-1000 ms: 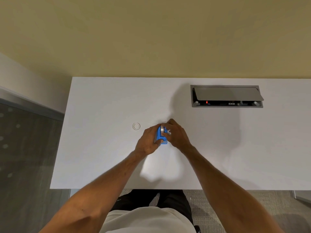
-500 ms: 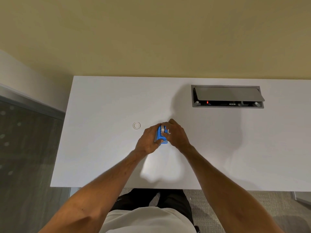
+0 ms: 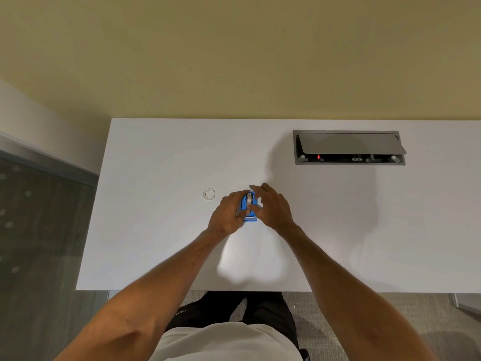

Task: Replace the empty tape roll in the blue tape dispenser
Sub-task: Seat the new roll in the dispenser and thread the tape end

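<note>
Seating the roll in the blue tape dispenser (image 3: pixel 249 207)

Our left hand (image 3: pixel 227 212) stays clamped on it mid-tabletop (image 3: pixel 161 230); right hand (image 3: pixel 273 207) fingers (image 3: pixel 254 190) have lifted, pinching the grey roll (image 3: pixel 249 198). Clear ring (image 3: pixel 209 194) lies aside, unmoved.

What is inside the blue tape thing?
A grey roll sits in the blue tape dispenser. The left hand and right hand cover both sides, so whether it has tape left cannot be seen.

Blue tape dispenser (image 3: pixel 248 206) (grey roll (image 3: pixel 250 198) inside)
</note>
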`<state>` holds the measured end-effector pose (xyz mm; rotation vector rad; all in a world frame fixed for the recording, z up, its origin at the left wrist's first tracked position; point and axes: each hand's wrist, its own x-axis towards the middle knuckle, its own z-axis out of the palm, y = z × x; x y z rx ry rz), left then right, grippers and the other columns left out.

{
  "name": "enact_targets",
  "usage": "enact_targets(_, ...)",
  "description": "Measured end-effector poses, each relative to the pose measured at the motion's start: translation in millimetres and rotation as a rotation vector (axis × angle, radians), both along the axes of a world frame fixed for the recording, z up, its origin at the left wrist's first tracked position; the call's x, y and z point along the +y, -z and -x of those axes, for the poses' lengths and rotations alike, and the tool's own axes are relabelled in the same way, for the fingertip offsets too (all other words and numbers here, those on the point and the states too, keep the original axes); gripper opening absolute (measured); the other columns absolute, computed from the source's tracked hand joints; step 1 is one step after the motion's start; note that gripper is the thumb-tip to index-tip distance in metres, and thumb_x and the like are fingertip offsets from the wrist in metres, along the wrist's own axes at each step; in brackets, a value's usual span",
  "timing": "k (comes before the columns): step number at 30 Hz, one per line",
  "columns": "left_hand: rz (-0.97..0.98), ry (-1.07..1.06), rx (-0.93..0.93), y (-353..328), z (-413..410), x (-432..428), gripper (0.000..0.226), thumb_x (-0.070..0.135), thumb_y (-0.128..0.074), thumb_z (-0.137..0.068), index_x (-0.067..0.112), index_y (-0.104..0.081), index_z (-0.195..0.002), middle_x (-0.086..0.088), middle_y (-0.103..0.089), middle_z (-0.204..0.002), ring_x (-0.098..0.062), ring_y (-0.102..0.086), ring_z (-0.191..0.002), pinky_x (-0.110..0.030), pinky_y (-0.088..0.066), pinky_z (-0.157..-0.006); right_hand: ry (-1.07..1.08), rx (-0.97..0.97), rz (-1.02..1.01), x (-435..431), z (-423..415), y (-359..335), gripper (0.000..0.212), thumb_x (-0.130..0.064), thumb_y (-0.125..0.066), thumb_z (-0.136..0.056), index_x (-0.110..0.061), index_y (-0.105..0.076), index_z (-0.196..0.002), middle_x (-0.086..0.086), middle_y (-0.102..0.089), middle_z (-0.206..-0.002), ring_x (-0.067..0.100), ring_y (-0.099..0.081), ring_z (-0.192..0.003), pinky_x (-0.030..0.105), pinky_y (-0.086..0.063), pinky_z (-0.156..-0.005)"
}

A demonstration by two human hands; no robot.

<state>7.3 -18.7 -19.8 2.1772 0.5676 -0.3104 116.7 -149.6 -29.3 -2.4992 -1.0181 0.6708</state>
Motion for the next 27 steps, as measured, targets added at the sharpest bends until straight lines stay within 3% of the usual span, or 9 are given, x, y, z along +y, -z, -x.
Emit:
enact_targets(4, -0.014, -0.039, 0.012, -7.1, -1.1, -2.5, 0.065, 0.049, -0.043, -0.096, 0.011, -0.059, -0.147, -0.009, -0.067, -0.143, -0.031, -0.063, -0.130, -0.045, -0.052, -0.110, 0.007, -0.037, -0.006, -1.2, -3.9, 0.0, 0.031, -0.035, -0.060, -0.102, -0.021, -0.063, -0.130, -0.004, -0.065, -0.122, 0.016, -0.067, -0.105, 0.033, -0.056, -0.091)
enact_targets(7, -0.028, -0.048, 0.018, -5.3, -3.0, -2.0, 0.072, 0.060, -0.035, -0.095, 0.014, -0.059, -0.145, -0.008, -0.068, -0.138, -0.029, -0.063, -0.127, -0.048, -0.054, -0.107, 0.005, -0.045, 0.003, 0.8, -7.0, 0.1, 0.026, -0.034, -0.060, -0.102, -0.020, -0.068, -0.122, -0.004, -0.066, -0.118, 0.017, -0.068, -0.100, 0.033, -0.057, -0.088)
enact_targets(15, -0.050, -0.089, 0.055, -1.9, -7.6, -2.8, 0.064, 0.054, -0.044, -0.093, 0.014, -0.060, -0.141, -0.011, -0.072, -0.128, -0.031, -0.068, -0.116, -0.048, -0.057, -0.101, -0.135, -0.155, 0.081, 12.2, -17.0, -2.5, 0.034, -0.044, -0.055, -0.104, -0.019, -0.071, -0.119, -0.001, -0.070, -0.116, 0.016, -0.067, -0.103, 0.032, -0.056, -0.090)
enact_targets(19, -0.081, -0.094, 0.052, 4.8, -9.7, -2.0, 0.042, 0.035, -0.063, -0.099, 0.019, -0.058, -0.138, -0.008, -0.071, -0.127, -0.030, -0.068, -0.117, -0.048, -0.060, -0.098, -0.265, -0.297, 0.119, 18.9, -20.0, -3.6, 0.031, -0.043, -0.052, -0.105, -0.019, -0.071, -0.108, 0.000, -0.071, -0.105, 0.018, -0.064, -0.095, 0.030, -0.048, -0.085)
enact_targets(24, -0.092, -0.099, 0.043, 10.0, -8.9, 0.2, 0.050, 0.046, -0.061, -0.102, 0.018, -0.058, -0.143, -0.007, -0.072, -0.130, -0.028, -0.068, -0.117, -0.040, -0.057, -0.100, -0.352, -0.361, 0.141, 18.7, -17.6, 0.7, 0.033, -0.046, -0.050, -0.106, -0.022, -0.069, -0.115, -0.003, -0.069, -0.110, 0.016, -0.061, -0.099, 0.031, -0.046, -0.090)
enact_targets(27, -0.115, -0.093, 0.063, 13.5, -10.1, 1.0, 0.049, 0.041, -0.065, -0.102, 0.020, -0.057, -0.144, -0.006, -0.071, -0.132, -0.027, -0.067, -0.121, -0.039, -0.057, -0.102, -0.356, -0.367, 0.145, 18.8, -17.0, 2.2, 0.031, -0.044, -0.048, -0.107, -0.021, -0.069, -0.113, -0.003, -0.069, -0.109, 0.017, -0.061, -0.099, 0.032, -0.047, -0.089)
